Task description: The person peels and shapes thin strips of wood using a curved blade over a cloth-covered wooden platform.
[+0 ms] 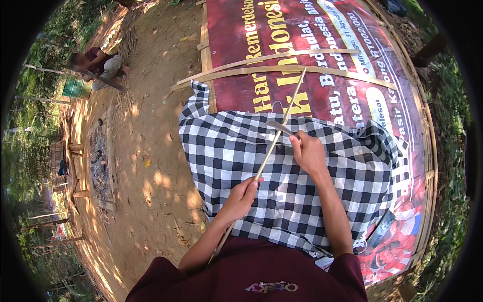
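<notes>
My left hand (240,200) is closed around a long thin bamboo strip (268,155), which slants from beside my body up and away to the right. Its lower part runs behind my left forearm. My right hand (308,155) grips a knife, its handle mostly hidden by the fingers. The knife's blade (278,127) lies across the strip, beyond my left hand. Beneath both hands, a black-and-white checkered cloth (221,151) spreads over my lap and part of a red printed banner (231,40).
Two flat bamboo strips (282,69) lie across the banner, which covers a bamboo-edged platform (426,126). At far left a person (98,63) sits on the bare ground near a green drum (76,87). An ash bed (99,156) lies left. A dark flat object (381,229) rests at right.
</notes>
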Available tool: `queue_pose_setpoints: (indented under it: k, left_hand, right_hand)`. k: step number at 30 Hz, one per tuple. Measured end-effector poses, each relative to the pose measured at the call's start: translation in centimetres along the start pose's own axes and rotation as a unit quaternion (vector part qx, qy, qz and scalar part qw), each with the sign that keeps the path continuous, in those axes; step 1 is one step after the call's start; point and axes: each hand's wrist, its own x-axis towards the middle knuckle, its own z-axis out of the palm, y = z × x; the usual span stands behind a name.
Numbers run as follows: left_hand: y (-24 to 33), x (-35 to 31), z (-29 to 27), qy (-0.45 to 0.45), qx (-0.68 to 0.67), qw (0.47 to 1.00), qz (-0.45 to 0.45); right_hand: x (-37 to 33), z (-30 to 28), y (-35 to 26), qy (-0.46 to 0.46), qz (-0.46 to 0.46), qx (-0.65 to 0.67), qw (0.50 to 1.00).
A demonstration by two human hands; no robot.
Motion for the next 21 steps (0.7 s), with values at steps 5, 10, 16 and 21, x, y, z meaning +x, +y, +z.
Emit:
queue_pose_setpoints:
  k: [5, 10, 16, 21]
  left_hand:
    - [-0.1, 1.0, 0.1, 0.084, 0.14, 0.985, 0.054]
    - [-0.2, 0.4, 0.1, 0.087, 0.164, 0.979, 0.088]
    - [-0.3, 0.8, 0.4, 0.093, 0.177, 0.974, 0.109]
    - [-0.4, 1.5, 0.4, 0.101, 0.189, 0.971, 0.103]
  right_hand:
    - [-1.2, 1.5, 0.0, -0.028, -0.027, -0.009, 0.999]
    - [0.5, -0.8, 1.6, 0.006, 0.033, -0.04, 0.999]
    - [-0.7, 0.1, 1.2, -0.009, -0.005, 0.001, 1.0]
    - [-0.1, 0.4, 1.3, 0.0, 0.033, 0.033, 0.999]
